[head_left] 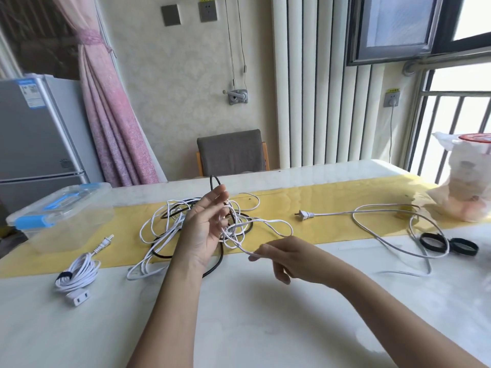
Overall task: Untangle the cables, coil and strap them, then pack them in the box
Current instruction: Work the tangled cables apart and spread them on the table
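This is a home dining room: a pale table point(265, 314) with a yellow runner point(332, 203), a padded chair point(231, 152), a small fridge point(32, 134), a tied-back pink curtain point(111, 115) and a white radiator point(318, 88).

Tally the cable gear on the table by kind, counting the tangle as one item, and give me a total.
Strapped white coil: 1
Tangled heap of white and black cables: 1
Stretched-out white cable with plug: 1
Black strap loops: 2
Clear lidded box: 1
Total: 6

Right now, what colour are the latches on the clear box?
The latches are blue; the head view shows them best.
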`<state>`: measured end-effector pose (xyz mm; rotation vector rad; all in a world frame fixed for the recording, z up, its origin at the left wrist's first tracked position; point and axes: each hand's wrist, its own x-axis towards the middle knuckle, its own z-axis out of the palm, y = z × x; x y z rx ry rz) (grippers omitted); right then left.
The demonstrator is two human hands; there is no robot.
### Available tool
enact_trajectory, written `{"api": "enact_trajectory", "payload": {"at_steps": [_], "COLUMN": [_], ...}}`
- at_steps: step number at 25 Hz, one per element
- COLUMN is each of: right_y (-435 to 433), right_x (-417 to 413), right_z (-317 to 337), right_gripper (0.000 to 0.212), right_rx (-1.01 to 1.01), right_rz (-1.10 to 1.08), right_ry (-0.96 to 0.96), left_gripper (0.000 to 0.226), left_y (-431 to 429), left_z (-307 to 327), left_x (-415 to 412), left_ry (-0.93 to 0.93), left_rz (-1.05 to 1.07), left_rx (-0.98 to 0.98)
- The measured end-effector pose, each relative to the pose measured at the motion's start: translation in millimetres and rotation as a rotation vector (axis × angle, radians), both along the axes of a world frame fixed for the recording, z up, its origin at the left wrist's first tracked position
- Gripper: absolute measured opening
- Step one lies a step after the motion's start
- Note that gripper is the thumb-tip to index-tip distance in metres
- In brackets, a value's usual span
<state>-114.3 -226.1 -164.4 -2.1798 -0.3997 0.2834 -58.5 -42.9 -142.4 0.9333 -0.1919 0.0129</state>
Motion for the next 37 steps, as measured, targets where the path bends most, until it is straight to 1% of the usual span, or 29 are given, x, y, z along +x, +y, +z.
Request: {"api": "enact_trajectory", "payload": {"at_steps": [1,2,4,5,6,7,8,9,11,13,14,15,16,17,18,19,20,21,22,24,25,26,27,30,32,34,35,36,37], "right_y": [-8,-15,-19,-16,-12,-4,6,16,25,23,17,11,4,-1,-6,-9,-13,-16,-21,-34,-40,-45,-47,-39,-32,-34,-39,-48,-58], "right_x": [-1,-1,4,8,13,17,21,24,35,48,54,59,63,64,65,64,62,60,60,63,64,67,69,72,68,61,60,60,61], "right_z": [2,3,9,15,20,24,24,25,27,32,34,36,35,35,33,33,33,33,34,37,40,41,41,36,27,24,26,29,34], "right_gripper": [0.026,0.021,0.005,0.007,0.017,0.022,0.017,0.005,0.018,0.017,0.015,0.014,0.013,0.013,0.015,0.018,0.022,0.028,0.037,0.054,0.059,0.061,0.063,0.067,0.060,0.041,0.031,0.024,0.021], "right_rx": [-0.063,-0.097,0.017,0.084,0.104,0.101,0.065,0.045,0.033,0.065,0.099,0.145,0.231,0.325,0.422,0.520,0.601,0.622,0.563,0.285,0.150,0.066,0.046,0.190,0.243,0.236,0.247,0.259,0.267], "right_rz": [-0.047,-0.117,-0.282,-0.290,-0.235,-0.142,-0.067,-0.016,-0.098,-0.323,-0.405,-0.453,-0.468,-0.466,-0.452,-0.437,-0.417,-0.396,-0.369,-0.297,-0.251,-0.207,-0.182,-0.133,0.025,0.143,0.118,0.030,-0.120], "right_ry": [-0.036,-0.122,-0.363,-0.426,-0.423,-0.373,-0.322,-0.289,-0.363,-0.477,-0.487,-0.454,-0.359,-0.234,-0.093,0.041,0.147,0.215,0.238,0.181,0.139,0.109,0.090,0.157,0.282,0.327,0.297,0.215,0.081], "left_gripper": [0.035,0.037,0.038,0.039,0.037,0.034,0.032,0.030,0.029,0.037,0.040,0.036,0.028,0.018,0.005,0.010,0.021,0.029,0.034,0.036,0.035,0.033,0.031,0.026,0.027,0.026,0.026,0.026,0.027], "left_y": [-1,-2,-6,-7,-7,-6,-5,-3,2,4,5,5,5,4,3,1,0,-2,-4,-5,-5,-5,-6,-11,-12,-5,0,4,7], "left_z": [0,0,-1,-2,-3,-4,-5,-6,-7,-5,-5,-7,-8,-11,-14,-17,-19,-19,-19,-17,-16,-15,-15,-14,-15,-13,-13,-12,-11], "left_x": [-1,-3,-6,-8,-8,-8,-9,-9,-9,-7,-5,-2,-1,0,1,2,4,5,5,6,6,6,6,3,4,8,10,12,13], "left_ry": [0.000,0.002,-0.001,-0.014,-0.043,-0.083,-0.118,-0.137,-0.137,-0.081,-0.053,-0.035,-0.025,-0.020,-0.012,-0.009,-0.003,-0.002,-0.003,0.023,0.048,0.062,0.067,0.064,0.061,0.070,0.076,0.081,0.086], "left_rz": [-0.030,-0.088,-0.251,-0.337,-0.422,-0.504,-0.570,-0.604,-0.576,-0.458,-0.375,-0.286,-0.205,-0.144,-0.115,-0.104,-0.099,-0.104,-0.112,-0.121,-0.118,-0.118,-0.125,-0.147,-0.133,-0.088,-0.063,-0.037,-0.014], "left_rx": [0.017,0.019,0.020,0.012,-0.006,-0.031,-0.053,-0.065,-0.065,-0.026,0.053,0.186,0.370,0.557,0.677,0.735,0.743,0.709,0.656,0.504,0.422,0.361,0.322,0.234,0.143,0.063,0.046,0.044,0.049]}}
